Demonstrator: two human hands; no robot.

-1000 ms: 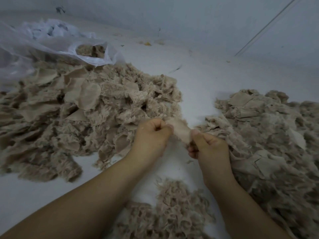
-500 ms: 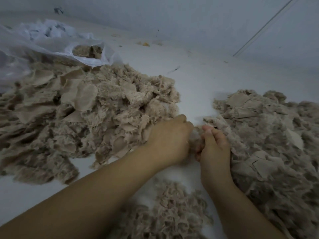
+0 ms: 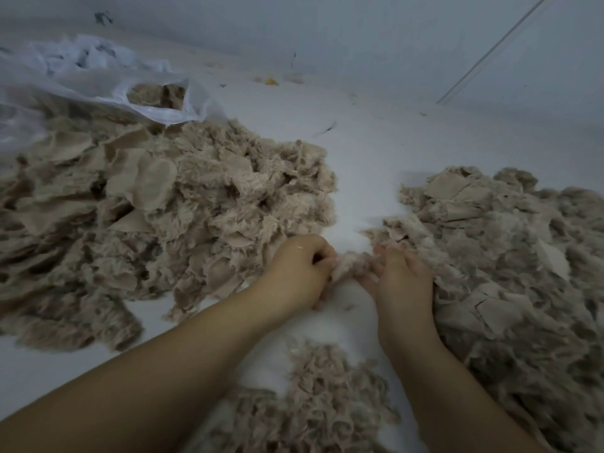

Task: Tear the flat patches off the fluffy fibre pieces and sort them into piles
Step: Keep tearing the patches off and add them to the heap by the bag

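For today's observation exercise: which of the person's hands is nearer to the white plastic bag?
Left. The left hand lies below and to the right of the white plastic bag; the right hand is further right, beside the right pile.

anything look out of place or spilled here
Mostly no. The plastic bag at far left lies slumped open, beige fibre showing in its mouth. A small yellow scrap and dark specks lie loose on the white surface beyond the piles.

Both hands (image 3: 349,273) grip one fluffy fibre piece (image 3: 351,264) between three beige piles (image 3: 170,223).
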